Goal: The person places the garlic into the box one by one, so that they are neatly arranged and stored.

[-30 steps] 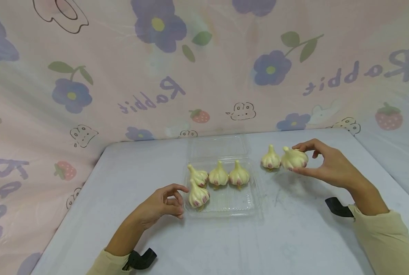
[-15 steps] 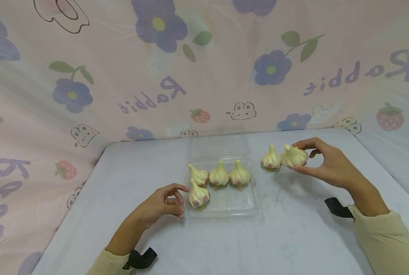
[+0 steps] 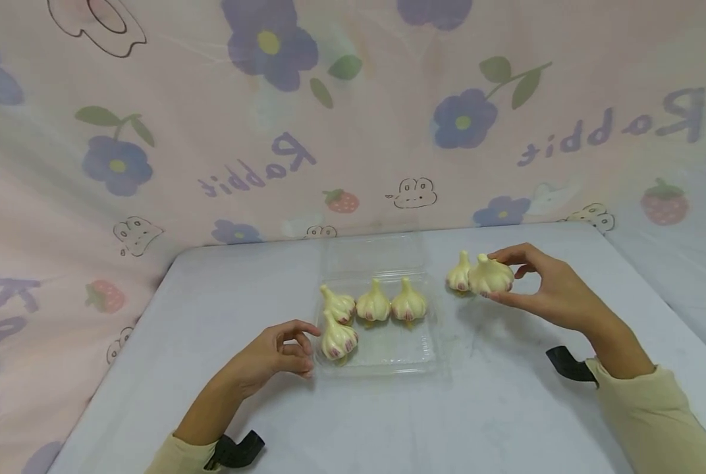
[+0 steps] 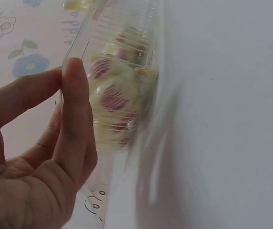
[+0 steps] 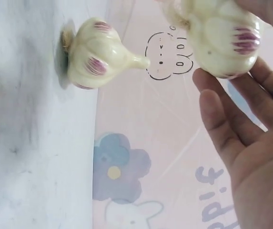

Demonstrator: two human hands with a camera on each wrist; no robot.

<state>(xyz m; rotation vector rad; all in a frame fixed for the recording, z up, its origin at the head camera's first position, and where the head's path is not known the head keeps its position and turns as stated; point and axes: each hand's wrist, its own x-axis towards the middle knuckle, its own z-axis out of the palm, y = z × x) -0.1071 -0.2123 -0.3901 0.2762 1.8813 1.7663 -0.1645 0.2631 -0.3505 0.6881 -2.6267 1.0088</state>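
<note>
We see the right hand [image 3: 557, 289] hold one garlic [image 3: 492, 276] above the table [image 3: 507, 415], half-open fingers [image 5: 217, 117] bent round its fat sides, perhaps for a safe grip; the left hand [image 3: 267, 355] pinches the edge of the clear box [image 3: 388, 370], likely to keep it still. Four shiny garlics [image 3: 409, 303] sit inside; another garlic [image 3: 458, 275] stands outside; the box looks like thin, ridged plastic.

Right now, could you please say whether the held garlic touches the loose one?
Apart: the right wrist view shows backdrop between the held garlic and loose garlic.
</note>
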